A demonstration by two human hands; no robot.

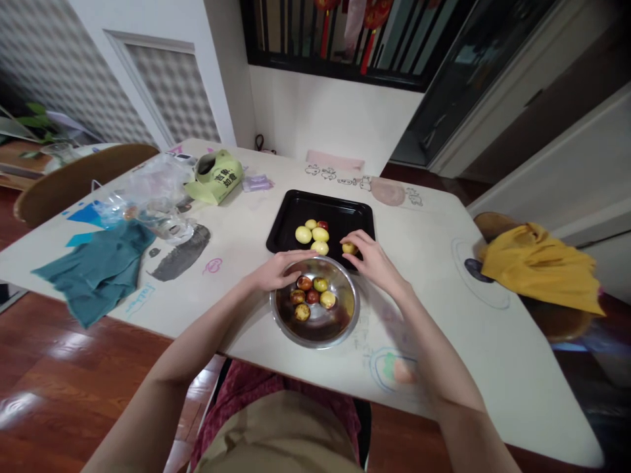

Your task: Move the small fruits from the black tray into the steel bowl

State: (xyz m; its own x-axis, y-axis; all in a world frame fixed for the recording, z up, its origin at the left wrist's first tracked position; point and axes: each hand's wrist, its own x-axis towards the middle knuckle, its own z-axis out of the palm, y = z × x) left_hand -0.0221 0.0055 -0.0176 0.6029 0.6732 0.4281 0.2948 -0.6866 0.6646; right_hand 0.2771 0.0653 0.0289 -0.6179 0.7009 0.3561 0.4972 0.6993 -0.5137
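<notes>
A shiny metal bowl (345,322) stands near the front edge of the table and holds several small round fruits (302,312), yellow-green to reddish brown, perhaps jujubes. My left hand (276,270) grips its upper left rim, thumb inside and fingers along the far edge. Just behind the bowl lies a black tray (290,209). On it sit several pale yellow-green fruits (303,234) and one dark red fruit (322,225). Over the tray's near right corner, my right hand (367,257) pinches a yellow-brown fruit (350,248) between thumb and fingers.
A green paper bag (219,174), purple packets (257,182), a clear glass jug (170,223) and a teal cloth (101,269) lie on the left of the drawn-on white table (424,230). A yellow cloth (537,266) hangs over a chair at right. Another chair (89,180) stands at left.
</notes>
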